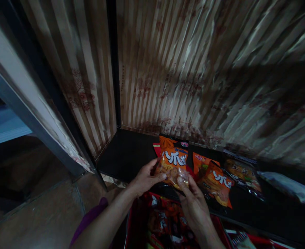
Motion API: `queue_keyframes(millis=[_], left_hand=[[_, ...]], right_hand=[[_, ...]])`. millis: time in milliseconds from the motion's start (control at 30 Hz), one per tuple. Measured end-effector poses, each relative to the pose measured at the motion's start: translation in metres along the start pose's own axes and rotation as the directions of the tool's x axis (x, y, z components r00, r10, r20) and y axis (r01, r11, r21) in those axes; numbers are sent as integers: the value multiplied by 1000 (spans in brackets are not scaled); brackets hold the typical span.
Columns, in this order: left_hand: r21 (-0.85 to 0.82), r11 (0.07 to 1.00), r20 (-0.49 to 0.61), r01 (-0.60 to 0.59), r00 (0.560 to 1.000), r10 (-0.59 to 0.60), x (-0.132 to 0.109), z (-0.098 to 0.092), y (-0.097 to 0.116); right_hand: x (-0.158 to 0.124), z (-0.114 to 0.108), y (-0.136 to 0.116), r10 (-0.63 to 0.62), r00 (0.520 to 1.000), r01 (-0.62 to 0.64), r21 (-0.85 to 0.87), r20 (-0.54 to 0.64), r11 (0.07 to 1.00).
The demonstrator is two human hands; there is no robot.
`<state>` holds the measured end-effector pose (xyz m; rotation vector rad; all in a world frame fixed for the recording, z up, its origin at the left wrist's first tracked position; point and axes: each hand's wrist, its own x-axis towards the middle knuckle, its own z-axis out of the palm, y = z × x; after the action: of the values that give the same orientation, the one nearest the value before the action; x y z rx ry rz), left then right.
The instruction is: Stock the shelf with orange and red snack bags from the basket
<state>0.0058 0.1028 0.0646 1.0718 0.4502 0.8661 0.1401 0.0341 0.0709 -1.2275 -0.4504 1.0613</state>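
An orange snack bag (173, 160) with white characters is held between my two hands, above the front part of a black shelf. My left hand (147, 177) pinches its lower left side, thumb across the front. My right hand (192, 195) grips the lower right corner, thumb also on the front. Behind the bag, a red packet (156, 148) partly shows. To the right, a similar orange snack bag (218, 185) lies over another orange packet (200, 160) on the shelf. Below my hands stands a red container (137, 211) with several orange and dark snack bags inside.
The black shelf (137, 145) runs along a striped, wrinkled sheet wall (155, 69). Farther right on it lie a dark patterned snack bag (243, 173) and a pale plastic package (287, 185). A dark upright post (113, 62) marks the corner, and tiled floor (51, 211) shows at lower left.
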Motion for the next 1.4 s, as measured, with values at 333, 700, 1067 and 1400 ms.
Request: queue_keyframes(millis=[333, 700, 1067, 1400], left_hand=[[-3, 996, -100, -92, 991, 92, -59, -31, 29], [-13, 994, -375, -112, 922, 99, -73, -30, 25], [28, 968, -549, -250, 806, 224, -25, -47, -9], [3, 978, -558, -210, 811, 176, -11, -80, -5]], right_hand=[[-50, 52, 12, -10, 984, 9, 1, 178, 1000], [-51, 59, 21, -5, 977, -2, 33, 212, 999], [12, 55, 30, 103, 953, -134, 92, 285, 987], [28, 94, 83, 190, 966, -233, 262, 177, 937]])
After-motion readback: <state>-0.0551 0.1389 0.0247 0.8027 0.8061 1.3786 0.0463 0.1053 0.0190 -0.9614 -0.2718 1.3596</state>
